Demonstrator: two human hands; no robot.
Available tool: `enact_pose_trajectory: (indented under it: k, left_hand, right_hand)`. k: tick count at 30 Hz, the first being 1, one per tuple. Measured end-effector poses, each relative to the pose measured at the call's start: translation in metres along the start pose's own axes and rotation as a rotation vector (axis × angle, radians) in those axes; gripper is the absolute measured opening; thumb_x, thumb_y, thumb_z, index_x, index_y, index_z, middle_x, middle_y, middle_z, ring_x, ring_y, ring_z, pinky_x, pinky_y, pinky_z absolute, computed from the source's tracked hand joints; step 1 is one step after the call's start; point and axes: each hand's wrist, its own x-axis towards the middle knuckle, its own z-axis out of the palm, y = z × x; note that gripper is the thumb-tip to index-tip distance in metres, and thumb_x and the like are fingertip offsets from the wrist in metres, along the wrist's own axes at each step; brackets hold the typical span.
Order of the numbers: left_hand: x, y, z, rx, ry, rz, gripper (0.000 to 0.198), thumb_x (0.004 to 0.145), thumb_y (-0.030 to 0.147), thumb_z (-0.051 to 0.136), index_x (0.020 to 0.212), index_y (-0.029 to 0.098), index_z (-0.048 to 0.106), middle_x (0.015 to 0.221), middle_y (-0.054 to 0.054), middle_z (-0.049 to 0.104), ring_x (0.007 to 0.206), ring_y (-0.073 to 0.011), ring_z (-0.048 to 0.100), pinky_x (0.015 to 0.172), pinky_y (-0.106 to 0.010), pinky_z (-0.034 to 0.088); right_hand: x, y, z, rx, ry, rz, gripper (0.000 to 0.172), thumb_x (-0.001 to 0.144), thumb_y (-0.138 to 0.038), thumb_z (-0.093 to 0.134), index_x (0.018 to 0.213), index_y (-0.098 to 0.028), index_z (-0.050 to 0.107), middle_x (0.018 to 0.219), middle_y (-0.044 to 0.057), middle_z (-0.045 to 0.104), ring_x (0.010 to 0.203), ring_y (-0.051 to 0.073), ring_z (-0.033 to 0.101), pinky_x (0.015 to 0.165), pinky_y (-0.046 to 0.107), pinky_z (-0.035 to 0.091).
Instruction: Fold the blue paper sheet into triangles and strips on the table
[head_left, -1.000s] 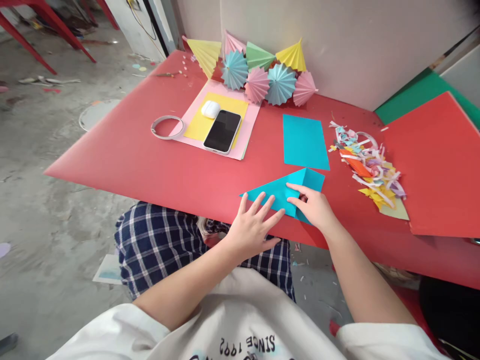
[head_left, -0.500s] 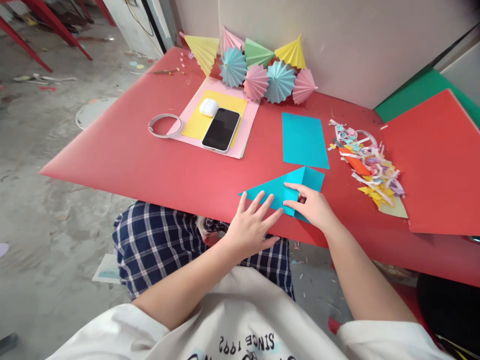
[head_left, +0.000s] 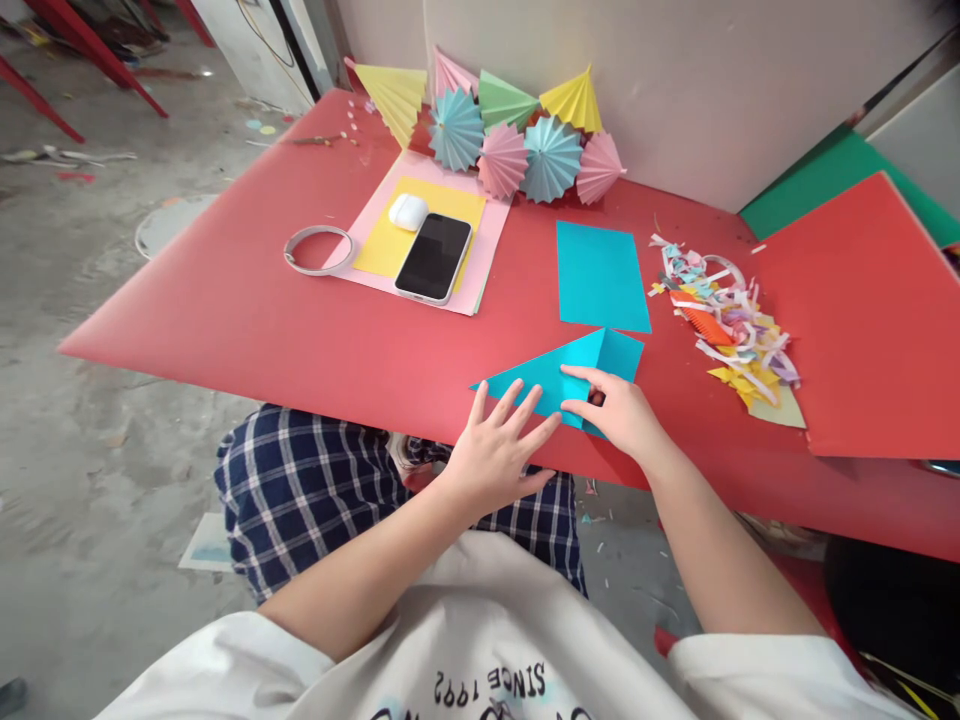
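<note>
1. Here's my view from the head camera: the folded blue paper [head_left: 551,370] lies on the red table [head_left: 247,300], close to the near edge, its sharp corner pointing left and a strip showing right of the upright crease.
2. The left hand [head_left: 499,450] is on it, palm down, fingers fanned apart, tips over the lower part of the triangle, nothing gripped; I see its thumb stick out below, off the paper.
3. And the right hand [head_left: 619,408] works from the other side: index finger and thumb spread apart, both tips on the triangle just left of the crease, the hand covering part of the strip. The other fingers curl under; I can't tell what they touch.
4. Just beyond the fold I've got a flat blue sheet [head_left: 603,278].
5. Over to the left, a phone [head_left: 435,257] and a white case [head_left: 408,211] sit on yellow paper [head_left: 379,245], with pink paper [head_left: 487,245] beneath; a pale ring [head_left: 319,270] rests at the pink corner.
6. Along the wall, I count eight pleated paper umbrellas [head_left: 504,160] in yellow, pink, green and blue.
7. Off to the right, a heap of paper scraps [head_left: 739,335], then a red board [head_left: 885,340] overlapping a green board [head_left: 832,168].
</note>
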Motion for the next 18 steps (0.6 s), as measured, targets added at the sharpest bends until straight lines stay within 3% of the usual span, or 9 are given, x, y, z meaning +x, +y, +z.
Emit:
enact_pose_trajectory:
  k: [18]
  left_hand:
    - [0.0004,0.0000,-0.0003,-0.002,-0.001,-0.002,0.061,0.082,0.057,0.040,0.135,0.028,0.032,0.146,-0.008,0.024,0.134,-0.0329,0.017,0.104,-0.059,0.011]
  right_hand:
    - [-0.0017,0.0009,0.0008,-0.024,0.002,-0.006,0.050,0.072,-0.043,0.061,0.121,-0.037,0.052,0.073,0.001,0.053,0.066,0.017,0.051,0.060,0.030,0.045]
